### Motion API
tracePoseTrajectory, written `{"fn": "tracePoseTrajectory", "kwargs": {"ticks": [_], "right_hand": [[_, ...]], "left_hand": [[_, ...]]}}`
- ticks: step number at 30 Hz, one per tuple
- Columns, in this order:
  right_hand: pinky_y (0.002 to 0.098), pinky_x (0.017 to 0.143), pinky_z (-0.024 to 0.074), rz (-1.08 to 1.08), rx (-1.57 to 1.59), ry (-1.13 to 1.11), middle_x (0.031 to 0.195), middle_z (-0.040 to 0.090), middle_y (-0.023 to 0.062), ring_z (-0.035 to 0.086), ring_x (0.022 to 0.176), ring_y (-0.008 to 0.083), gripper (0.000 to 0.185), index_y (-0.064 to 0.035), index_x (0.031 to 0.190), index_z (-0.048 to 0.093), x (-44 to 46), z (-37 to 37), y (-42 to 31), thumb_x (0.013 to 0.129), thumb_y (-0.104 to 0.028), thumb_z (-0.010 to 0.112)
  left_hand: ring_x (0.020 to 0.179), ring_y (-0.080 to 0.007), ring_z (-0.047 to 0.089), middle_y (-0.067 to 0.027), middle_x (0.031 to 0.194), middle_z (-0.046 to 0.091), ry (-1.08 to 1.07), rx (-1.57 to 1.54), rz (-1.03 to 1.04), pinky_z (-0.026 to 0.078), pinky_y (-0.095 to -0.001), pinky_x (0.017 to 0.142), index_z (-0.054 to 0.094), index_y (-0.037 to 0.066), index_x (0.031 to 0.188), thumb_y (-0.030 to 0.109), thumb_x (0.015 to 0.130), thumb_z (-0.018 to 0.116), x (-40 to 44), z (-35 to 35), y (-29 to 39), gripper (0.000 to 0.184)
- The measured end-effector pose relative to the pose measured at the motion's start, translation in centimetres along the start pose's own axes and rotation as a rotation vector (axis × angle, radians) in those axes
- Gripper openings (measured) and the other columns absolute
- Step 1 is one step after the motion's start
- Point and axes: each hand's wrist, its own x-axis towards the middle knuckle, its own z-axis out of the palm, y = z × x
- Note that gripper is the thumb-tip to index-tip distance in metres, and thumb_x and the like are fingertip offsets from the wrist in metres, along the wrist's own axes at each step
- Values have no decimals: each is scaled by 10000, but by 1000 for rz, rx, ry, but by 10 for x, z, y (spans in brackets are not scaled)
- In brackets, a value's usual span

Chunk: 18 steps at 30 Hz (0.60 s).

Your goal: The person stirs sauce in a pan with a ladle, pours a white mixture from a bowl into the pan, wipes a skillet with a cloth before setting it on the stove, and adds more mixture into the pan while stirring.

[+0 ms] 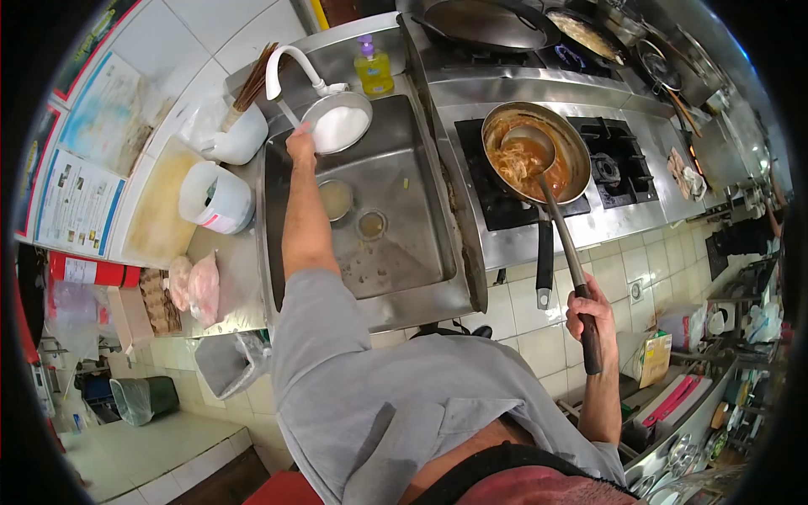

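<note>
My left hand (301,146) reaches over the sink, its fingers closed at the near edge of a round metal bowl (360,135) with something white inside. A curved white faucet (290,55) arches just above it. My right hand (590,311) is wrapped round the dark handle of a long metal ladle (566,231). The ladle's scoop rests in a frying pan (582,160) holding reddish-orange sauce and pale strands. That pan sits on the black stove grate, its black handle (544,261) pointing towards me, untouched by either hand.
In the steel sink (387,252) sits a small bowl (336,199) by the drain. A yellow soap bottle (373,67) stands behind. White tubs (217,198) and bagged pink meat (202,286) are left. A wok (480,29) and another pan (585,35) occupy the back burners.
</note>
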Motion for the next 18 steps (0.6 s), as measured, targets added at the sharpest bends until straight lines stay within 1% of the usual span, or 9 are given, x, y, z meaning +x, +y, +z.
{"fn": "tracePoseTrajectory", "kwargs": {"ticks": [5,8,9,11,12,13,15,16,18], "right_hand": [[256,320,367,-33,-357,199,624,503,66,455,373,142,674,-36,1301,345,-5,11,-6,673,35,580],[263,372,390,-132,-919,300,652,520,62,466,426,137,746,-35,1370,265,-2,-4,-7,683,91,526],[263,372,390,-131,-916,306,652,520,62,466,426,137,746,-35,1370,265,1,-14,-7,683,91,526],[277,377,400,-415,-1494,349,644,499,57,483,443,136,752,-48,1374,265,6,-30,-5,682,84,530],[296,382,409,-412,-1531,368,639,487,63,484,436,146,749,-61,1377,262,7,-27,-5,690,70,531],[296,382,409,-413,-1530,370,639,487,63,484,436,146,749,-61,1377,262,9,-20,-3,690,70,531],[305,380,410,-103,-935,387,639,497,74,482,415,158,743,-56,1374,254,12,3,3,699,43,548],[294,365,399,-39,-811,379,633,494,69,477,399,159,733,-52,1366,257,10,19,4,701,24,555],[273,332,370,11,-406,289,617,484,62,461,385,153,535,-38,1225,382,2,54,-1,723,-33,566]], "left_hand": [[813,-193,620,-116,951,652,145,-39,-77,495,-312,705,673,68,1010,-30,726,473,16,24,-5,361],[833,-198,612,-128,988,636,194,5,-38,501,-309,710,655,44,1032,-3,771,516,23,25,-11,299],[833,-198,612,-128,988,636,188,6,-38,501,-309,710,655,44,1032,-3,771,516,21,26,-9,299],[859,-242,639,-162,959,652,292,-32,-65,509,-333,729,663,61,1021,18,764,513,14,23,1,301],[859,-242,639,-162,959,652,288,-32,-64,509,-333,729,663,61,1021,18,764,513,10,20,5,301],[862,-245,638,-163,958,652,307,-44,-62,509,-335,736,662,62,1023,32,769,513,6,17,9,296],[865,-248,638,-164,958,653,328,-56,-60,508,-337,742,662,64,1024,46,774,514,0,11,13,290],[874,-262,636,-169,970,649,337,-20,-54,507,-341,753,660,67,1028,51,777,502,2,6,10,297],[883,-276,633,-174,983,646,347,22,-47,505,-344,765,659,70,1032,57,779,491,2,-6,5,305]]}}
